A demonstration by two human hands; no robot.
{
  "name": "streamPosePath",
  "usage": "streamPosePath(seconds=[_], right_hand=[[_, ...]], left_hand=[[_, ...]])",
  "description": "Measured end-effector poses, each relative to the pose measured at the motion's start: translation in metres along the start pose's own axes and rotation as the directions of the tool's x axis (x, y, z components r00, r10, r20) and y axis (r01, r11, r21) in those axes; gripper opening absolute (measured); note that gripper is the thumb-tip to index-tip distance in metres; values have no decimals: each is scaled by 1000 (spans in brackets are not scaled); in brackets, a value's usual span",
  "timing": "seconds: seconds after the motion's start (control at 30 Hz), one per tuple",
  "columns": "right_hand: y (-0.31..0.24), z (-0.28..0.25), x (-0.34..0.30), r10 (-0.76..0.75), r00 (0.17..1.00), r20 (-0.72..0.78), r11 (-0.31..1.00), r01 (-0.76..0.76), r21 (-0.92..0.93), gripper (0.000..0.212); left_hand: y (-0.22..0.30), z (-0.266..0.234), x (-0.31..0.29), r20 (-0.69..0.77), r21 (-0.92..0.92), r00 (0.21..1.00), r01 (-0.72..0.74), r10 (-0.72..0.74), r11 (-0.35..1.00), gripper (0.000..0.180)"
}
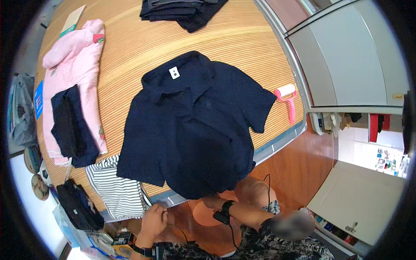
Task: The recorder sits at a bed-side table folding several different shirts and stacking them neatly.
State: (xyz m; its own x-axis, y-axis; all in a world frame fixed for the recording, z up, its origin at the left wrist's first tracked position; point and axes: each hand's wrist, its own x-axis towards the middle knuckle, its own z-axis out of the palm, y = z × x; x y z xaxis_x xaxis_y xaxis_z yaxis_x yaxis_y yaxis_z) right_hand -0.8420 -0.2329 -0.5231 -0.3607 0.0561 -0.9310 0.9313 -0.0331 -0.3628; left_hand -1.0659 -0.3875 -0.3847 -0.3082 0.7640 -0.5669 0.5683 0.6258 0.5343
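A navy short-sleeved collared shirt (190,117) lies spread in front of me, collar toward the far side, with a small white label inside the neck. Its lower front is rumpled and the hem hangs over the table's near edge. My right hand (213,202) is at that hem, its fingers mostly hidden by the cloth. Below the near edge, to the left of the shirt, my left hand (154,220) is loosely curled and slightly blurred at the fingertips; nothing shows in it. Just beyond it lies a black-and-white striped garment (119,190), partly under a shirt sleeve.
A pink-handled lint roller (288,100) rests near the ribbed table's (242,39) right edge. Folded dark clothes (182,12) sit at the far side. Pink fabric (73,69) and folded dark garments (74,125) are at left; a dark pile (78,203) lies at the lower left.
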Motion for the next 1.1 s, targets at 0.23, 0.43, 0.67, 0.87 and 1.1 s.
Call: streamPosePath(seconds=[0.23, 0.43, 0.67, 0.87, 1.1], right_hand=[[97, 46, 68, -193, 947, 255, 749, 311, -585, 42], [97, 47, 61, -203, 861, 467, 775, 433, -461, 38], [98, 46, 69, -224, 744, 629, 727, 557, -401, 33], [80, 36, 99, -292, 657, 695, 599, 692, -403, 31], [29, 4, 76, -471, 571, 673, 366, 820, -440, 31]], left_hand=[[-26, 1, -12, 13, 63, 987, -159, 158, 985, 10], [-38, 11, -43, 62, 71, 988, -145, 141, 987, 20], [-134, 49, -119, 50, 252, 925, 352, -376, 901, 27], [-185, 46, -177, -267, 220, 810, 579, -522, 785, 30], [-234, 28, -267, -519, 169, 635, 732, -572, 660, 36]])
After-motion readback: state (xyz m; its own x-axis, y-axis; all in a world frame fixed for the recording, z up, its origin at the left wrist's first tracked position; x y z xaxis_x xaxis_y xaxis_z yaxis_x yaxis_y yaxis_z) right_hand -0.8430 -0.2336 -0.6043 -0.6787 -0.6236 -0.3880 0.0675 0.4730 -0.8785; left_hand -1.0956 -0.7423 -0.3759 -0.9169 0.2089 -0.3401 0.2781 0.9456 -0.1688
